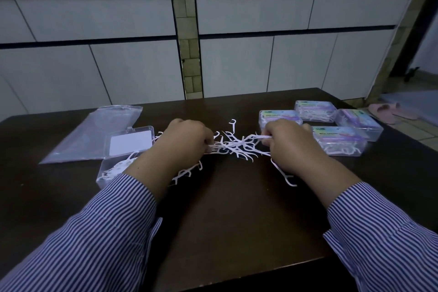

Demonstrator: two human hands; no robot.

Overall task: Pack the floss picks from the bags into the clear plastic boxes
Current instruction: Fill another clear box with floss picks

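Fingers of both the left hand and right hand curl, pinching white floss picks piled between them, right of the open box.

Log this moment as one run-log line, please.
left hand: gathering floss picks | right hand: pinching picks | open box: part-filled | closed boxes: four

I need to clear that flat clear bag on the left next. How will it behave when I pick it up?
The empty clear bag lies flat and thin, so it will probably flop and sag. Its glossy film looks slippery on the dark table, so it may slide rather than lift. It is likely very light.
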